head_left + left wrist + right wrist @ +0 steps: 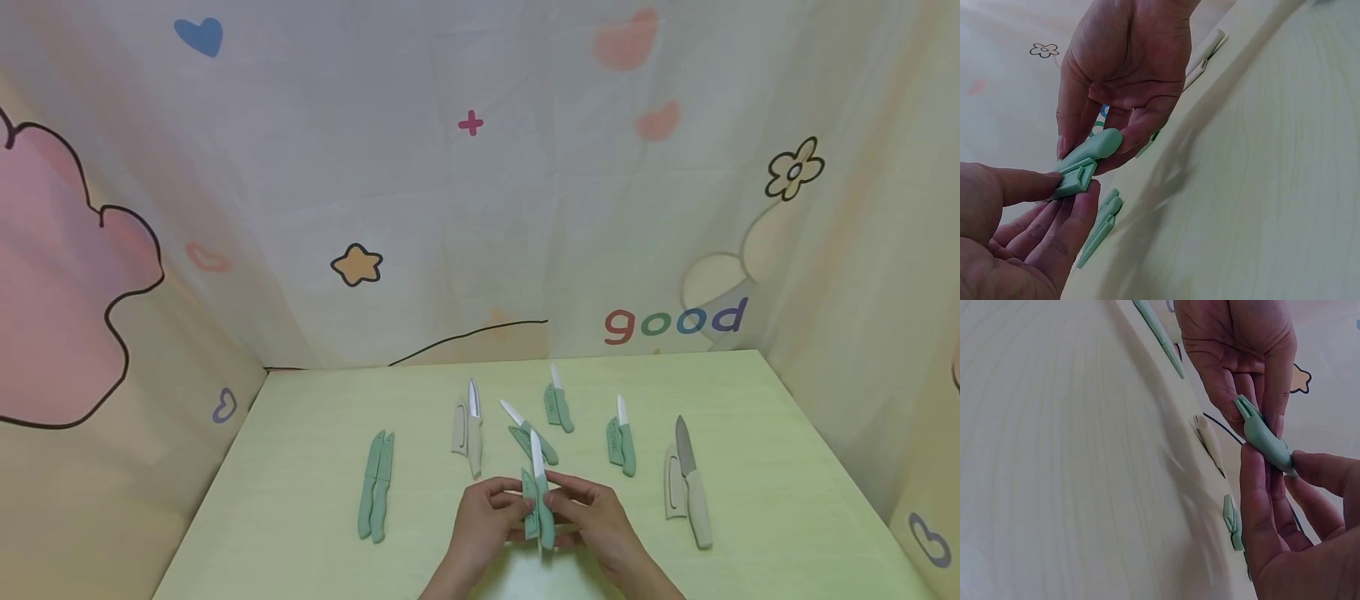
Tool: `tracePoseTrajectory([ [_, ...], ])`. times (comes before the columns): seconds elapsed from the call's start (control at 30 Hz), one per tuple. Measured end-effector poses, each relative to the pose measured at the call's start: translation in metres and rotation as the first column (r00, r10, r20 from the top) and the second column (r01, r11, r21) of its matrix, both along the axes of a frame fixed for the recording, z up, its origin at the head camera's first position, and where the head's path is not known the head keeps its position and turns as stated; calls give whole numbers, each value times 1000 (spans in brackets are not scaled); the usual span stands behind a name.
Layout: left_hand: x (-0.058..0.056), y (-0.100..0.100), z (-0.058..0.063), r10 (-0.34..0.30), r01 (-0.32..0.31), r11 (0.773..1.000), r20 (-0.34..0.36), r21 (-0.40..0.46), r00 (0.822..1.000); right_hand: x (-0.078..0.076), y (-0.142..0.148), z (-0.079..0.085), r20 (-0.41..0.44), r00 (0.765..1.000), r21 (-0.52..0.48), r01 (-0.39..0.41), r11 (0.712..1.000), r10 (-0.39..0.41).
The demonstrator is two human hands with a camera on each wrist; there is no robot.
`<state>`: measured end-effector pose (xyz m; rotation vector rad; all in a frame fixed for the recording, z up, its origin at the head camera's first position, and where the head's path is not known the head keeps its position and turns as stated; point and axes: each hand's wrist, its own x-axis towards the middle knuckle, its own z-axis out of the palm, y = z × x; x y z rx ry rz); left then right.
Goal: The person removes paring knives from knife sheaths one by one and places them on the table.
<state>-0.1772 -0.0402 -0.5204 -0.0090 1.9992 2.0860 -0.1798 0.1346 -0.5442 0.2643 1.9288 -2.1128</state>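
Observation:
Near the front of the table, my left hand pinches a green blade sheath between thumb and fingers. Beside it, my right hand grips the green handle of a small knife, whose white blade points up and away from me, bare. Sheath and knife stand side by side, held above the tabletop. In the left wrist view the sheath shows its open end, close under the rounded knife handle. From the right wrist, the handle lies between right thumb and fingers, with the sheath just behind.
Just beyond my hands lies an unsheathed green knife with its sheath. More green knives with sheaths lie at the back and right. Beige knives lie beside beige sheaths. Two slim green knives rest at left.

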Motion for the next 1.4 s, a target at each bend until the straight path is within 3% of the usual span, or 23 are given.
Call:
tracePoseTrajectory([
  [0.1, -2, 0, -6, -2, 2, 1000, 0, -1, 1000, 0, 0, 0, -2, 1000, 1, -7, 1000, 7],
  [0.37, -9, -2, -38, 20, -20, 1000, 25, -7, 999, 0, -2, -4, -17, 1000, 16, -13, 1000, 13],
  [0.83, -4, -8, -45, 56, -56, 992, 0, -112, 998, 0, -9, -13, -61, 997, 39, -37, 999, 39],
  [1.07, -3, -11, -50, 82, -108, 943, -96, -315, 992, 1, -14, -16, -98, 995, 109, -16, 994, 26],
  [1.27, -1, -11, -51, 103, -142, 926, -127, -350, 987, -1, -19, -20, -126, 992, 209, 2, 978, 25],
  [1.4, 0, -11, -49, 110, -177, 887, -178, -426, 978, -2, -23, -20, -120, 993, 271, 20, 962, 13],
])
